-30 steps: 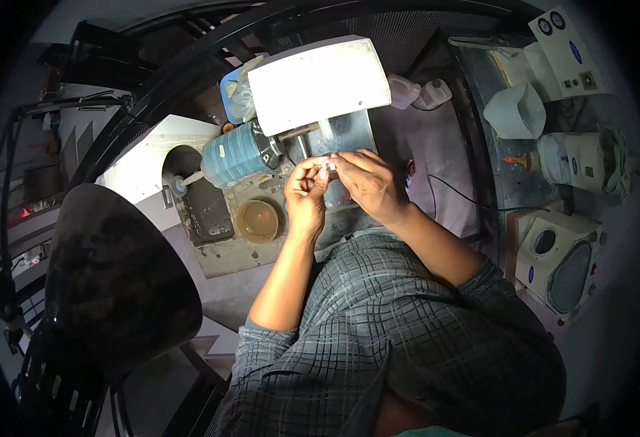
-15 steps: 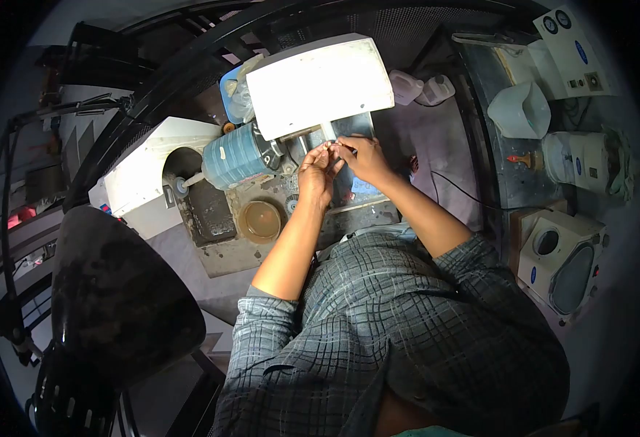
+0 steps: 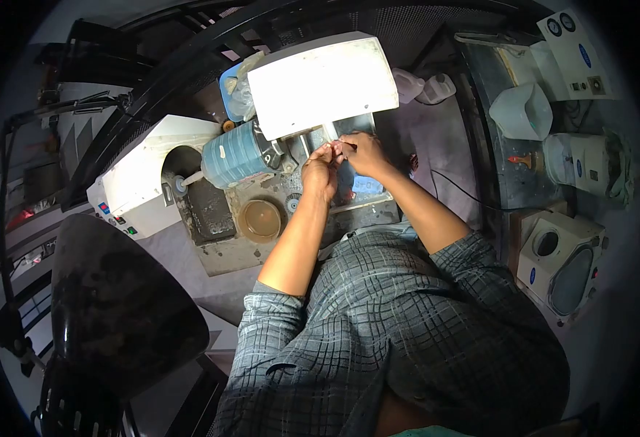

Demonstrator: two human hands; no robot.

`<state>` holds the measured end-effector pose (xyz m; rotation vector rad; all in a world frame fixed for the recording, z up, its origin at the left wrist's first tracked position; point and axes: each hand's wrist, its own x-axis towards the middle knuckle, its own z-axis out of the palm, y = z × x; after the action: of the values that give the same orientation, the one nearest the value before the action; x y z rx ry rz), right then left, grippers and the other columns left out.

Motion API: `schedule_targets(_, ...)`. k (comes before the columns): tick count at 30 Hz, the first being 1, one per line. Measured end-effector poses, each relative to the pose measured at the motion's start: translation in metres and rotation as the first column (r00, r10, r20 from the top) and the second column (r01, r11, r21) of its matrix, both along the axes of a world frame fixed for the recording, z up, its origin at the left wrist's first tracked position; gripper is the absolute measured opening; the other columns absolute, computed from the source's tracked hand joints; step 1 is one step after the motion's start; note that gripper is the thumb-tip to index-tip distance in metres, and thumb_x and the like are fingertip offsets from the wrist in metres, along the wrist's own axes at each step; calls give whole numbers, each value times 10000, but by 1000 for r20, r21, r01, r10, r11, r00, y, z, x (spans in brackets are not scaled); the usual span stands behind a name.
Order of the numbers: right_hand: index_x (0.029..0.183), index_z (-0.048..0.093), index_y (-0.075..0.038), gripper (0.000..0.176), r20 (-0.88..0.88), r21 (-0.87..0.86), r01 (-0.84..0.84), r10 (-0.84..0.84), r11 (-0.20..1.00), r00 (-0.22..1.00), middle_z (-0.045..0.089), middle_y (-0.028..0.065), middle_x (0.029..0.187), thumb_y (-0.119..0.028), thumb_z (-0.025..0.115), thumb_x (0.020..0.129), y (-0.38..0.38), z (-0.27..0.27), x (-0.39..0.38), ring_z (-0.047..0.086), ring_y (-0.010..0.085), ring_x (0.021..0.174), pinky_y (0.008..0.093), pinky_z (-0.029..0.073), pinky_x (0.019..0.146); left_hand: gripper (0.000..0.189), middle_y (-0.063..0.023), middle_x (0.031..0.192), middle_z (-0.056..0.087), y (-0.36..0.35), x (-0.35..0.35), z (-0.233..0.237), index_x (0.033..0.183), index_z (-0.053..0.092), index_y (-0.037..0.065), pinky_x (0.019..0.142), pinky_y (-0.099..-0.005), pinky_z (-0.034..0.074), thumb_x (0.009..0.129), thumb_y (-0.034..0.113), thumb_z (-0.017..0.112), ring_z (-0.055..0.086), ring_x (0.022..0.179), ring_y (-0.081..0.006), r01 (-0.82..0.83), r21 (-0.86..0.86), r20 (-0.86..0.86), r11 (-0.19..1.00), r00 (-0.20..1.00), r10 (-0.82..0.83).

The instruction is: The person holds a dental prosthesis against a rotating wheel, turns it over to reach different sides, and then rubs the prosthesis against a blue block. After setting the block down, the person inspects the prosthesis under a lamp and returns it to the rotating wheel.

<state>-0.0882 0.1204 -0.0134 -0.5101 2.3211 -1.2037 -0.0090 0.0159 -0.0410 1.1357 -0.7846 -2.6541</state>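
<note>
Under the front edge of a bright white box-shaped housing (image 3: 324, 84), both of my hands meet. My left hand (image 3: 320, 171) is closed in a pinch, its fingertips against those of my right hand (image 3: 365, 155). The right hand's fingers are also curled in a pinch. Whatever sits between the fingertips is too small and hidden to name. Just above them, a pale rod-like part (image 3: 330, 130) comes down from below the housing. A blue-and-white piece (image 3: 367, 184) lies in the tray (image 3: 364, 205) under my right wrist.
Left of my hands lies a blue water jug (image 3: 234, 156), with a brown bowl (image 3: 260, 221) below it. A white machine with a round opening (image 3: 145, 164) stands farther left. At right, a bench holds a translucent container (image 3: 522, 111) and white machines. A black lamp shade (image 3: 120, 298) fills the lower left.
My hands stay together below the housing, with the left hand and forearm shifted slightly right. More of the blue-and-white piece shows. The whole view has moved a little.
</note>
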Motion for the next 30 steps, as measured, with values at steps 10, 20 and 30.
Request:
schedule_targets(10,844,662,-50,158,29,-1,0,0,1000,1000,644,172,781,-128,528,813,-2,-4,-2,644,314,746,385,496,700,147,-77,870,631,-1,-7,-9,938,603,-8,755,-274,518,927,99,504,604,790,-163,19,-35,82,999,997,-16)
schedule_targets(20,834,662,-43,162,93,13,-16,15,1000,996,648,168,772,-125,523,816,-3,-1,-5,651,293,730,377,496,687,154,-78,859,628,-4,-9,-15,962,596,-19,737,-283,525,931,87,489,604,761,-171,41,-31,129,999,991,-36)
schedule_targets(30,819,647,-30,156,45,42,-30,28,999,999,639,178,760,-128,525,815,-2,4,-4,646,303,725,377,491,686,144,-85,869,629,-4,-7,-7,962,597,-19,753,-291,525,924,80,499,606,774,-179,40,-14,92,999,995,-39)
